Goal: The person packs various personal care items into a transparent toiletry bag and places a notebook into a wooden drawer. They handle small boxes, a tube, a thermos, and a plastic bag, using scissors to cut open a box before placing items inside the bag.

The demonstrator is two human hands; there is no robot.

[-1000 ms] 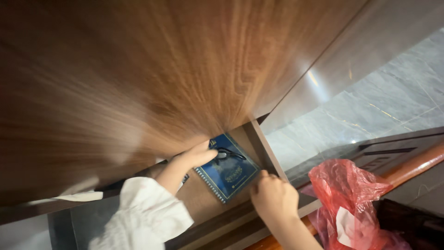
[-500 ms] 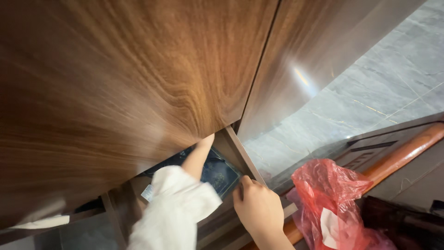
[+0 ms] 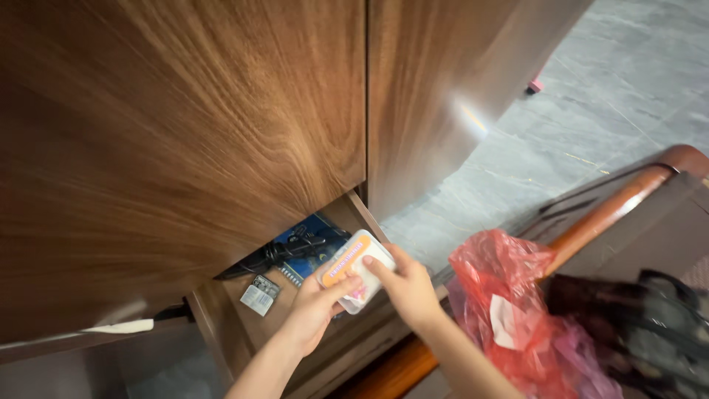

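My left hand (image 3: 314, 310) and right hand (image 3: 405, 284) both grip a small white rectangular packet with an orange label (image 3: 353, 270), held just above the open wooden drawer (image 3: 221, 332). Drawer contents: a blue spiral-bound notebook (image 3: 299, 260), a black coiled cable (image 3: 284, 250) lying on it, and a small silver blister pack (image 3: 260, 295) beside them. A red plastic bag (image 3: 509, 310) sits to the right of the drawer, over the grey stone floor (image 3: 591, 103).

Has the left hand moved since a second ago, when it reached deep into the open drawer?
Yes. The left hand has drawn back out toward the drawer front and now grips a small white-and-orange box together with the right hand.
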